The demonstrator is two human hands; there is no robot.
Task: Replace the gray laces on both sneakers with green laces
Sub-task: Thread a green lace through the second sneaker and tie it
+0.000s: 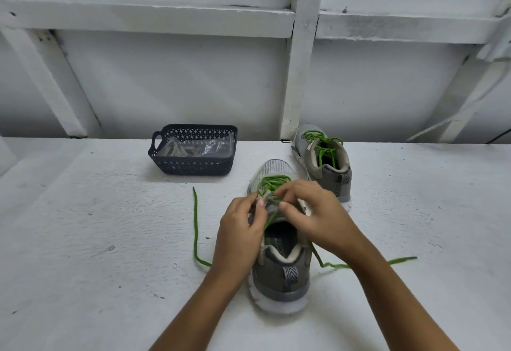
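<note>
Two gray sneakers share the white table (83,240) with one dark blue openwork basket (190,166), and I place everything from that basket. Inside it lies a loose heap of pale gray laces (177,151), and toward its right end some crumpled clear plastic (217,146); whether the laces lie in the plastic or only beside it I cannot tell.

Just right of the basket stands the far sneaker (326,162), toe toward the wall, with green lacing (322,146) through its eyelets. Right of the basket and closer to me stands the near sneaker (279,267), heel toward me. A green lace (273,182) crosses its front eyelets.

One loose end (195,226) of that lace trails over the table on my side of the basket, starting near its right corner. The other end (401,260) lies well to the basket's right.

My left hand (240,226) is curled round the near sneaker's left eyelet edge, thumb and fingertips pressed together on it. My right hand (312,212) pinches the green lace between thumb and forefinger over the tongue, its other fingers bent.

Print on the near sneaker's insole (279,245) is too blurred to read, and its heel loop (290,276) bears a chevron pattern
</note>
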